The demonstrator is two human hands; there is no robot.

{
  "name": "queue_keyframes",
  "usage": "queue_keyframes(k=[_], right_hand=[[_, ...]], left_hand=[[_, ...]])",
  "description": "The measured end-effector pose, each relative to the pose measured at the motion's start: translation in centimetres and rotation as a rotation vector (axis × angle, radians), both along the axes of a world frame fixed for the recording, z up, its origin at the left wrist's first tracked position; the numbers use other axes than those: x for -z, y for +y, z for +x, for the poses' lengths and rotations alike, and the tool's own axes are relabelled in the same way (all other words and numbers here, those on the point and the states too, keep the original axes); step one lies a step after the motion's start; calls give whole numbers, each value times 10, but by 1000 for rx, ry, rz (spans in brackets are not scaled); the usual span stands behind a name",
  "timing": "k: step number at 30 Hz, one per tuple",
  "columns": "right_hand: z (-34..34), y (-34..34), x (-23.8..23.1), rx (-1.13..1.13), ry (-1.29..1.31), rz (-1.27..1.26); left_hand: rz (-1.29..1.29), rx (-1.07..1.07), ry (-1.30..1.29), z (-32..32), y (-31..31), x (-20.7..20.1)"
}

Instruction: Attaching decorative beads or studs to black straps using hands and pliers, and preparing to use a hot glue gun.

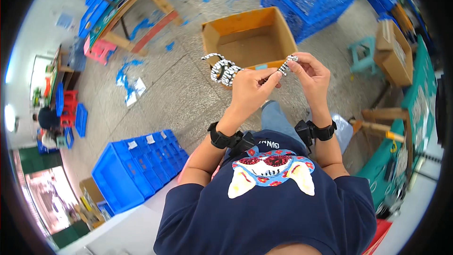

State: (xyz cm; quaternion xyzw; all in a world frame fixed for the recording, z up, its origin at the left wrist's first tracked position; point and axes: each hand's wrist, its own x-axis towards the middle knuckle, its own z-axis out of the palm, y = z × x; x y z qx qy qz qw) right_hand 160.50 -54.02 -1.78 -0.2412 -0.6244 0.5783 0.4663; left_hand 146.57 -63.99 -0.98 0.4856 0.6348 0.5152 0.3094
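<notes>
A black-and-white segmented, bendy strand (231, 72), like a jointed toy snake, runs through both my hands. Its larger part hangs coiled to the left of my left hand (252, 89), with one thin end curling up. My left hand is closed, thumb and forefinger pinching the strand. The short stretch (284, 68) between my hands ends in the fingertips of my right hand (311, 75), which is also closed in a pinch. The fingers hide part of the strand. Just beyond my hands, an open cardboard box (250, 24) stands on the floor.
Large blue crates (302, 12) stand beyond the box. Blue bins (141, 170) are at my lower left. To the right are a teal stool (363, 53), another cardboard box (395, 54) and a green-topped table (424, 99). Blue scraps (123, 76) lie on the floor. A person (47, 118) is far left.
</notes>
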Motion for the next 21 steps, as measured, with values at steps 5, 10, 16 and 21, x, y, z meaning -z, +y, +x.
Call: queue_keyframes(k=[5, 10, 16, 21], right_hand=[[-86, 38, -1, -211, -24, -94], [-186, 50, 17, -440, -60, -83], [-340, 27, 31, -627, -34, 293], [-467, -23, 33, -523, 92, 595]], left_hand=[[-60, -217, -30, -61, 14, 3], [-56, -407, -430, -136, 6, 21], [51, -770, -305, -242, -33, 36], [60, -945, 413, -359, -81, 33]])
